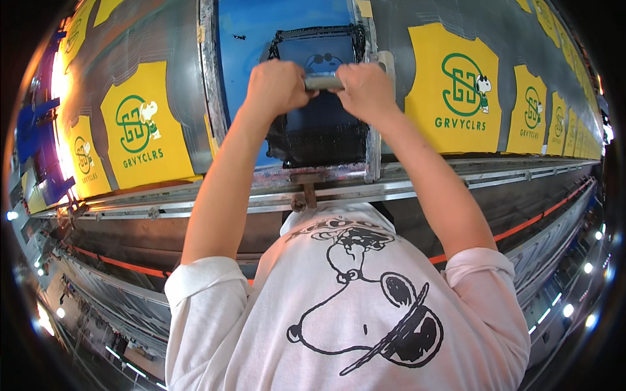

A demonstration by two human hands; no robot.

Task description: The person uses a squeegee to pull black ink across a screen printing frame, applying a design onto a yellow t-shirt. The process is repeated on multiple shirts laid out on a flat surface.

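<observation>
My left hand [279, 86] and my right hand [365, 90] are both closed on the grey bar of a squeegee [323, 83], one at each end. The squeegee lies across a blue printing screen [240, 111] set in an ink-stained metal frame [373, 140]. Black ink [319, 148] coats the near part of the screen and outlines a darker rectangle around my hands. A small cartoon dog's head shows faintly through the mesh just beyond the bar. The squeegee's blade is hidden from view.
Yellow cut garment pieces [424, 78] with green and white prints lie on the grey table on the right, with more yellow pieces [143, 85] on the left. A metal rail [417, 189] runs along the table's near edge. Bright light glares at far left.
</observation>
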